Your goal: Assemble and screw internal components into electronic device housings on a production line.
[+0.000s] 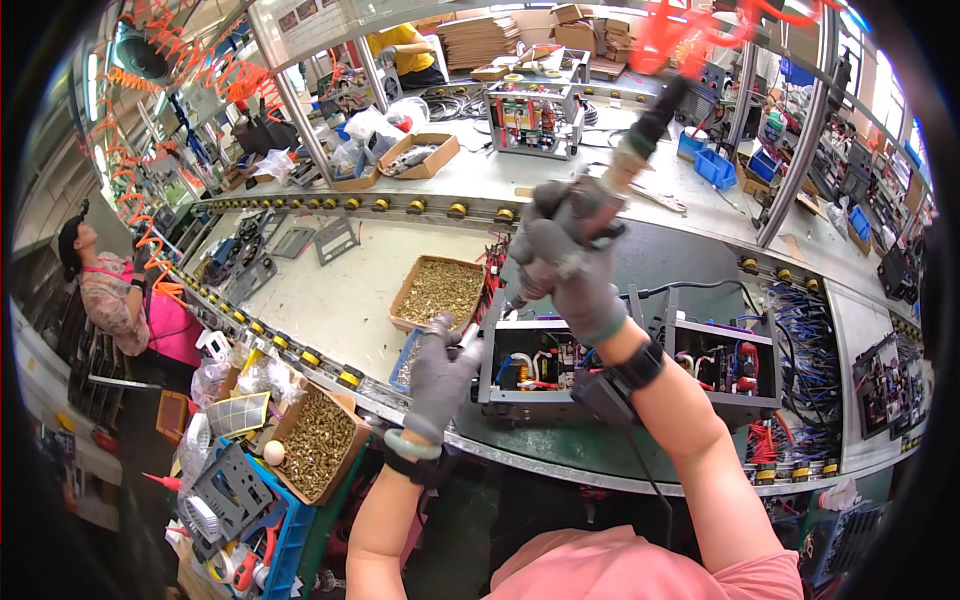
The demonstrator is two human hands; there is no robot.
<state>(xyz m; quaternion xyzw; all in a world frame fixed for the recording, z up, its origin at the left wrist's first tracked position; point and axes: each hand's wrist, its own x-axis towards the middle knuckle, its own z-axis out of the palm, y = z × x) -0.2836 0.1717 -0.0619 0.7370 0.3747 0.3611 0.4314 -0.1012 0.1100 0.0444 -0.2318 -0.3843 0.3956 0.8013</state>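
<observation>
My right hand point(585, 270), in a grey glove, is closed around an air screwdriver point(600, 205), which is blurred by motion. Its lower end points down toward the left corner of an open black metal chassis point(530, 395) holding wires and circuit parts. The gloved left hand point(440, 375) sits at that chassis's left side, fingers drawn together near a small pale piece point(470, 335). What exactly those fingers grip is too small to tell. Just beyond the left hand are a cardboard box of brass-coloured screws point(438, 290) and a blue bin point(405, 360), partly hidden by the hand.
A second open chassis point(725, 370) stands to the right, beside bundles of blue cables point(805, 350). Another box of screws point(318, 445) is at lower left, above a blue crate point(290, 545). An orange coiled hose point(690, 40) hangs overhead. A co-worker point(120, 300) is at far left.
</observation>
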